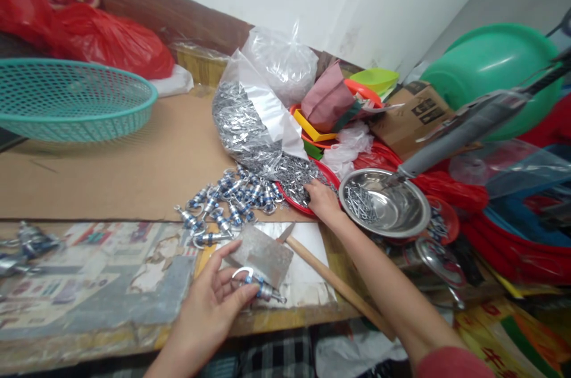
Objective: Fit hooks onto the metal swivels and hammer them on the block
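Note:
My left hand (214,300) holds a small metal clasp with a blue band (256,286) near the table's front edge, beside a grey metal block (263,256). My right hand (322,199) reaches into a red tray (289,198) heaped with small silver metal parts, fingers down among them. A pile of finished blue-and-silver clasps (227,202) lies on the cardboard between the two hands. A wooden-handled tool (330,280) lies slanted under my right forearm.
A clear bag of silver parts (250,110) spills toward the tray. A steel bowl with screws (383,202) sits right of my hand, a grey power tool (464,128) above it. A teal basket (71,98) stands far left; red bags, coloured trays and a green basin (491,68) crowd the back.

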Available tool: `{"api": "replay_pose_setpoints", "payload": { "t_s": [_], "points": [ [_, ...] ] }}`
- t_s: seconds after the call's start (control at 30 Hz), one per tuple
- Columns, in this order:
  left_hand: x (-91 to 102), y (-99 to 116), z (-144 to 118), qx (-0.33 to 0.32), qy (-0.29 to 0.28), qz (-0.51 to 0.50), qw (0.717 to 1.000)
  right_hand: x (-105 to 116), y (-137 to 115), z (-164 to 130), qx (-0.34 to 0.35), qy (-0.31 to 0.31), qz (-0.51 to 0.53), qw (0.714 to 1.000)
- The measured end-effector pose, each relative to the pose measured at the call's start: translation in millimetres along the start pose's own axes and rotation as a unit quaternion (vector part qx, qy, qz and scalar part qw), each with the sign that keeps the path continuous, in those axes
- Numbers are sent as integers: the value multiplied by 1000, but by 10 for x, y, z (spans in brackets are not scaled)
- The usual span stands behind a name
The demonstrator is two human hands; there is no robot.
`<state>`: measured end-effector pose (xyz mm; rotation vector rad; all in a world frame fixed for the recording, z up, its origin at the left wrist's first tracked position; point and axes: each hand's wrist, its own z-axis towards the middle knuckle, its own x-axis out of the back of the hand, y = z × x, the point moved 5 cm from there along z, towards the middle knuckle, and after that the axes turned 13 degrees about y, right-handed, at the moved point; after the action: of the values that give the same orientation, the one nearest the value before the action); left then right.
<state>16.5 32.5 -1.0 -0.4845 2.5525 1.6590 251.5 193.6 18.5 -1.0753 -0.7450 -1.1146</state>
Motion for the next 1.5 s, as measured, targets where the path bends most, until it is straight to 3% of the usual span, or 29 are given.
{"api": "replay_pose_setpoints", "payload": {
  "t_s": [0.13,0.27,0.37,0.47,0.6,0.73,0.83,0.93,1.03,1.1,1.23,1.3,1.37,1.43,1.5],
  "points": [
    [2,-29,47,7,-17,-23,1000,152,10,-41,-18,19,55,998],
    [32,-74,98,16,-38,-23,999,354,-328,-404,5,-27,156,987],
    [42,-72,116,17,-40,-17,999,460,-800,-831,100,-70,264,957],
    [32,-50,117,13,-42,-14,999,517,-1134,-1168,212,-22,332,919],
    [15,-37,109,4,-49,-30,998,482,-1255,-1376,295,63,299,905],
    [19,-54,110,6,-44,-51,998,475,-1321,-1494,334,52,188,922],
    [27,-59,111,4,-41,-55,998,491,-1335,-1566,321,28,145,936],
    [27,-64,110,8,-45,-48,998,491,-1224,-1600,287,24,198,937],
    [30,-70,114,18,-41,-41,998,475,-878,-1549,197,72,228,951],
    [32,-69,114,18,-37,-34,999,414,-571,-1497,113,78,162,977],
    [41,-70,106,12,-32,-22,999,249,-207,-1484,40,-55,49,996],
    [52,-74,104,11,-27,-22,999,310,-203,-1496,22,-57,72,996],
    [56,-78,106,11,-26,-25,999,474,-304,-1513,23,-13,115,993],
    [53,-80,114,10,-25,-28,999,665,-482,-1551,68,14,146,987],
    [48,-83,125,10,-22,-32,999,810,-677,-1608,139,0,152,979]
  ]
}}
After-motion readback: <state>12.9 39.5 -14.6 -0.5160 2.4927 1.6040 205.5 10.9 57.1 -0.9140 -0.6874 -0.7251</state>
